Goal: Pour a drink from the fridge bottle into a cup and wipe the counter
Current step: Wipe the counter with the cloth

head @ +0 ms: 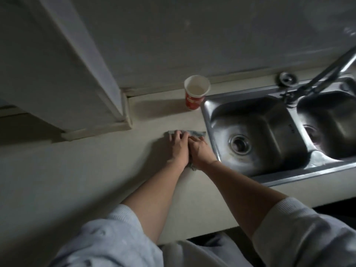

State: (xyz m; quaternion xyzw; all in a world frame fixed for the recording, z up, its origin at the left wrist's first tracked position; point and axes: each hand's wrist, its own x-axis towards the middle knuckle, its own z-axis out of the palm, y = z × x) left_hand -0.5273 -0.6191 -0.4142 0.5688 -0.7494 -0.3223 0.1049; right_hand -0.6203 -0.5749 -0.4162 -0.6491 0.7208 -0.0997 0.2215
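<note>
— Where are the hands?

— Both are down on the counter (96, 170), side by side and touching, on a grey cloth (196, 133).

— Do they grasp it?

— The left hand (178, 146) lies flat, its fingers (174, 134) stretched out and pressing the cloth against the surface. The right hand (202, 152) lies on the cloth too, bent at the knuckles. Whether it grips the fabric or only pushes it, I cannot tell, since the left hand partly covers its fingers.

— How much of the cloth shows?

— A crumpled edge sticks out past the fingertips, and a small corner peeks out under the wrists.

— And the cup?

— The cup (195, 93), red paper with a white inside, stands upright beyond the fingertips, apart from the cloth and close to the back wall. Whether there is drink in it I cannot tell.

— What is to the right of the hands?

— A steel sink (269, 120), its rim just beside the right hand. The cup stands at its far left corner. A second basin (331, 116) lies further right, and a faucet (323, 74) slants above the divider.

— The arms?

— Bare forearms, with pale sleeves (115, 237) pushed up towards the elbows.
</note>
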